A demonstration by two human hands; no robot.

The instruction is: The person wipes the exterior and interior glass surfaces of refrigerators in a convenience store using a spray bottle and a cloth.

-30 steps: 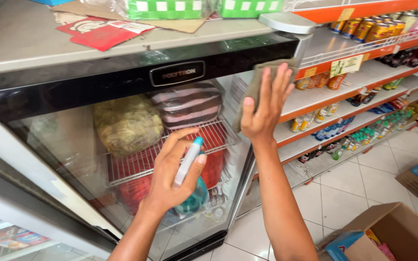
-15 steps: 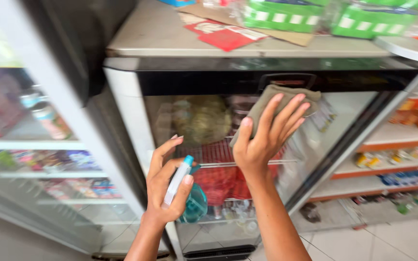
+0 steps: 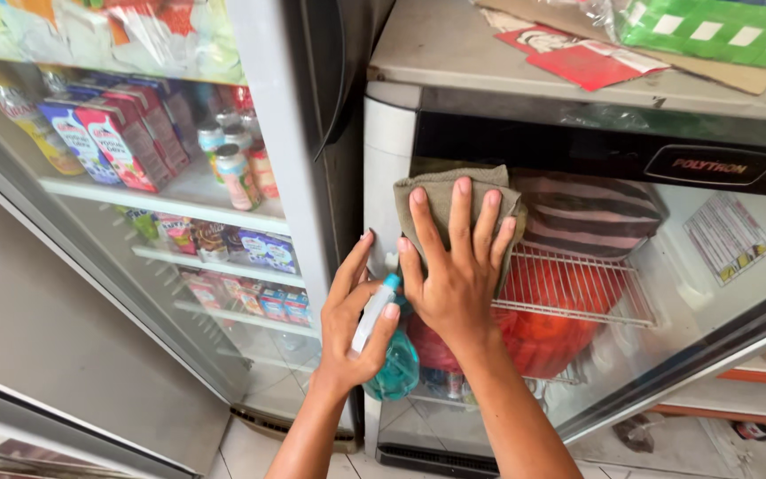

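Note:
My right hand (image 3: pixel 454 266) presses a folded grey-brown cloth (image 3: pixel 441 191) flat against the upper left corner of a small fridge's glass door (image 3: pixel 720 293), fingers spread. My left hand (image 3: pixel 352 324) is just left of it, closed around a small spray bottle (image 3: pixel 387 355) with teal liquid and a white and blue nozzle. Behind the glass are a wire shelf (image 3: pixel 578 284), striped bags (image 3: pixel 591 213) and red bags (image 3: pixel 551 324).
To the left stands a tall glass-door cooler (image 3: pixel 161 222) with shelves of drink cartons and small bottles. Red packets (image 3: pixel 578 58), cardboard and green-and-white packs (image 3: pixel 711 27) lie on the small fridge's top. Tiled floor shows below.
My right hand has slid the cloth leftward across the glass from the right side to the upper left corner. The left hand with the spray bottle followed, and my view swung left.

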